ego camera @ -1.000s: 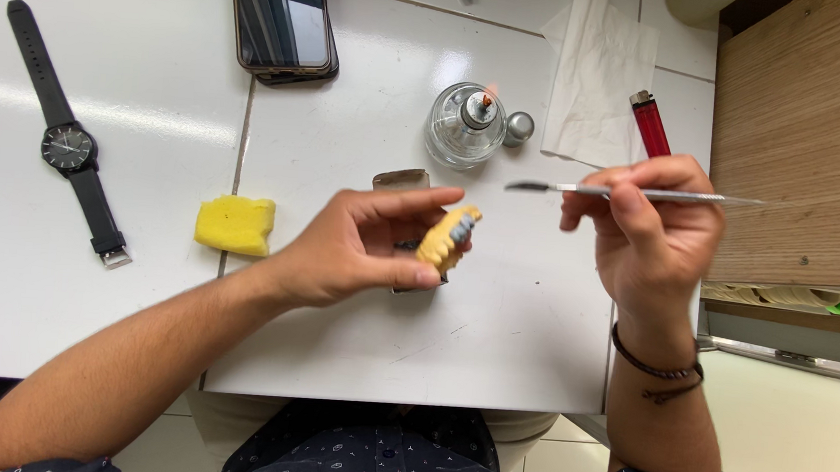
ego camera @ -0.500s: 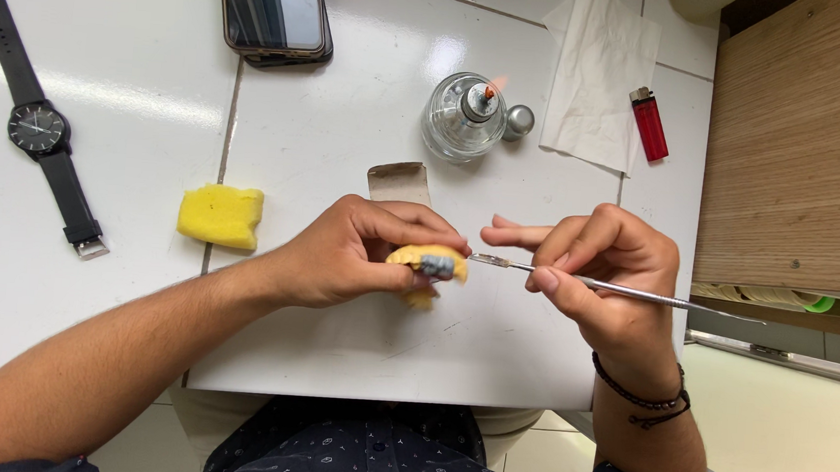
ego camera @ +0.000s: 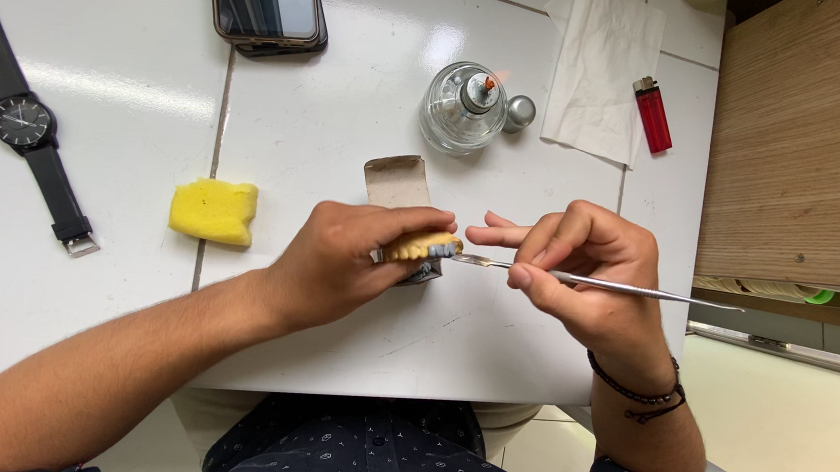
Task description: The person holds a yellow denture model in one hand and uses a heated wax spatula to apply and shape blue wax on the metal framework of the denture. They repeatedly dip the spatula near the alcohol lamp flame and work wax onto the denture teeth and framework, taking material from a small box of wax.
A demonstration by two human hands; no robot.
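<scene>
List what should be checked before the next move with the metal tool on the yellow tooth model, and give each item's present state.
1. Left hand grips the tooth model firmly: ok.
2. Right hand holds the metal tool like a pen: ok.
3. Tool tip meets the model's teeth: ok.
4. Glass burner lit: ok, small flame visible.
5. Paper tissue apart from the flame: ok, though close.
6. Material on the tool tip: cannot tell.

Watch, phone, lighter (red)
</scene>
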